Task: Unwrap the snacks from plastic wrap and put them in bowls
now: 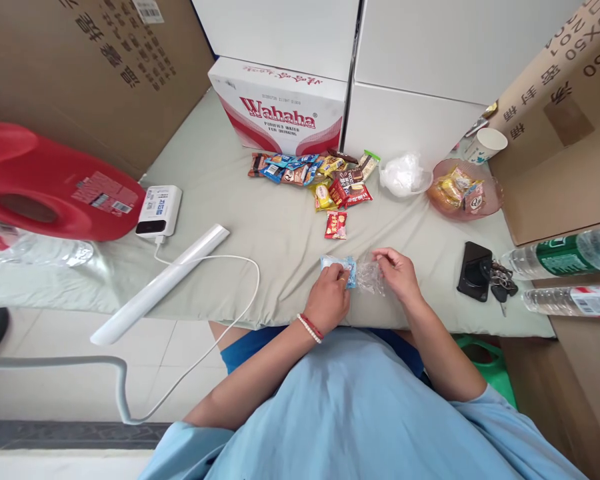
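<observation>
Both hands pinch crinkly packets: left hand (pixel 330 297) blue packet (pixel 339 268), right hand (pixel 399 273) clear wrapper (pixel 369 277).

Seen from above, a person's left hand (pixel 330 297) presses a small blue snack packet (pixel 338 267) onto a grey-green table (pixel 260 220), while the right hand (pixel 399 275) pinches a clear plastic wrapper (pixel 369 275) just beside the packet. Beyond the packet lies a pile of snacks (pixel 320 177); a black phone (pixel 474 270) lies well to its right.

Snack pile (pixel 313 177) before box (pixel 280 107); bowl (pixel 490 193) right (phone (pixel 474 270) nearer), power bank (pixel 159 211) left.
</observation>
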A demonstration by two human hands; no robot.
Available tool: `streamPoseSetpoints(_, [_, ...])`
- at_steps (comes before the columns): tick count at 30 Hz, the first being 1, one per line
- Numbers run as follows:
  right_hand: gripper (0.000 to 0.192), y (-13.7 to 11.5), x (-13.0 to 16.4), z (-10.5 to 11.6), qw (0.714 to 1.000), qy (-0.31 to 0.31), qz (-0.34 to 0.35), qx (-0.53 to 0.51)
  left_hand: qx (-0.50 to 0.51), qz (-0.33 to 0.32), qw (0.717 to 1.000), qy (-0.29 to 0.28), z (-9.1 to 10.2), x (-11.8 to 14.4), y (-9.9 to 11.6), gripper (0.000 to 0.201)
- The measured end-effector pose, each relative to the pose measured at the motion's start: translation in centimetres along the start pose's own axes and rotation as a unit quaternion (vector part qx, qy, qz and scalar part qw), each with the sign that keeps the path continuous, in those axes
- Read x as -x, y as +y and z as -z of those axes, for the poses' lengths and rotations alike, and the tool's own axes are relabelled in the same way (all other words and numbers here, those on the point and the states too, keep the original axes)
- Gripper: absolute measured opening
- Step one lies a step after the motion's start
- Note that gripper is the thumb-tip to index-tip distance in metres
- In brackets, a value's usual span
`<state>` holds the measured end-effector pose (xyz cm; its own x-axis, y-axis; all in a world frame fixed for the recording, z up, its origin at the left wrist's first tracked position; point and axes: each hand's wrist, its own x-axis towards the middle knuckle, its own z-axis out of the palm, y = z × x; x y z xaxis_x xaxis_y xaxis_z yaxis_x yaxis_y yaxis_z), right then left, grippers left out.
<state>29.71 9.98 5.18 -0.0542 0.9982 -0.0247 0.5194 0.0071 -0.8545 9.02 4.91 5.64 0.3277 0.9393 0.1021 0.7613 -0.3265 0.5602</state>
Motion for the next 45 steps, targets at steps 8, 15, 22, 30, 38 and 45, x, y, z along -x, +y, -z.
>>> streamPoseSetpoints(8, [0.015, 1.1, 0.5, -0.5, 0.962, -0.066, -0.002, 0.263, -0.106, -0.016, 0.994, -0.022, -0.4, 0.5, 0.7, 0.042])
streamPoseSetpoints(15, [0.03, 1.1, 1.9, 2.2, 0.976, -0.025, 0.047, 0.209, -0.079, -0.031, 0.996, 0.005, -0.6, 1.1, -0.4, 0.048])
streamPoseSetpoints(22, [0.045, -1.3, 2.3, 1.5, 0.928, -0.171, 0.183, 0.276, -0.075, -0.038, 0.996, 0.008, -0.8, 1.4, -0.5, 0.053])
streamPoseSetpoints(30, [0.023, 0.4, 5.1, 5.4, 0.933, -0.255, 0.138, 0.215, -0.087, -0.036, 0.995, 0.011, -1.3, 1.5, -0.2, 0.048])
streamPoseSetpoints(38, [0.036, 0.9, 2.7, 2.2, 0.951, 0.008, 0.037, 0.308, -0.107, -0.046, 0.993, 0.017, -2.0, 1.8, -0.2, 0.049])
streamPoseSetpoints(45, [0.018, -1.8, 3.2, 1.8, 0.985, -0.021, 0.026, 0.17, -0.131, -0.047, 0.99, 0.009, -2.0, 2.0, 0.1, 0.047])
